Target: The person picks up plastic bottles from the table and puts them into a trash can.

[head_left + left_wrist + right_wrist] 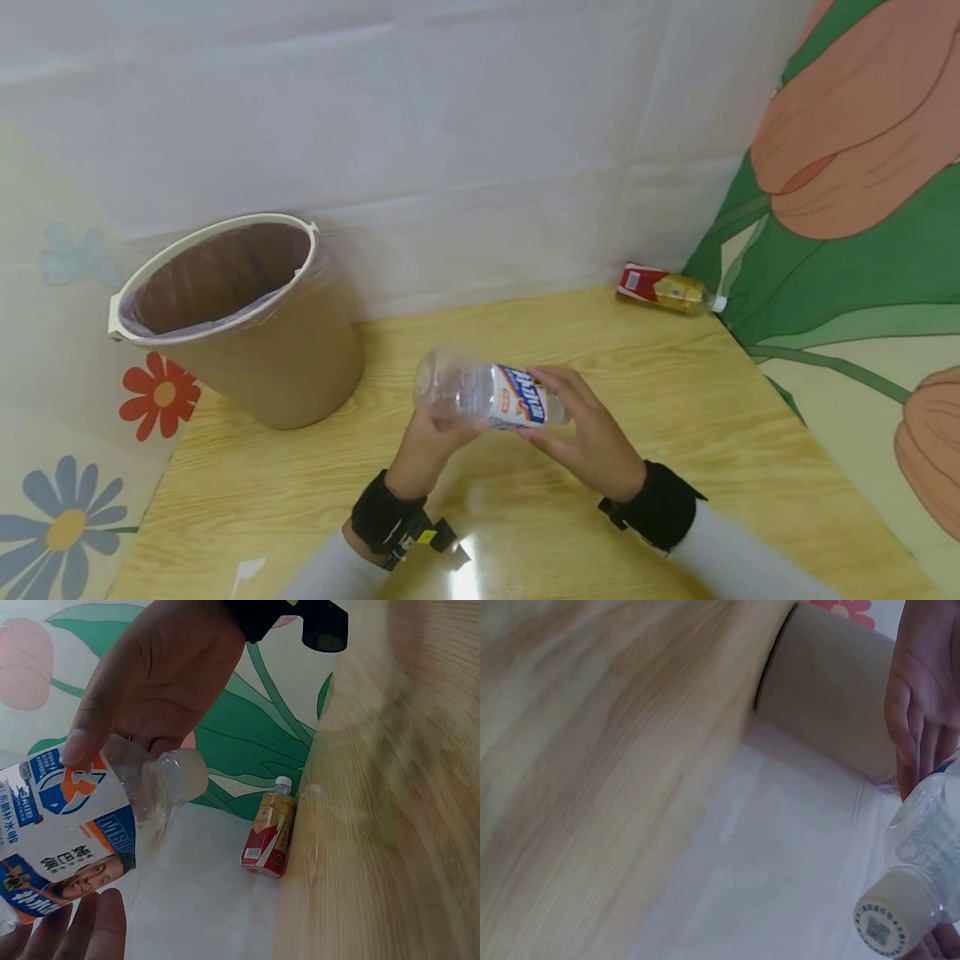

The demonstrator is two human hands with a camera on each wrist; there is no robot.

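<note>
A clear plastic bottle [517, 396] with a white, blue and orange label is held on its side above the table, its base end to the left. My left hand [429, 446] grips it from below near the base, part of its fingers hidden behind the plastic. My right hand [592, 433] holds the capped end between thumb and fingers; in the left wrist view its thumb [79, 746] lies on the label. The pale cap [881, 930] faces the camera in the right wrist view. Inside the bottle no drink shows.
A brown bin [300, 367] with a cream rim and plastic liner stands at the back left. Against the back wall at the right lies a red and yellow bottle [663, 289] with a white cap. Under both hands is a wood-grain table [525, 517]; patterned sheets hang around it.
</note>
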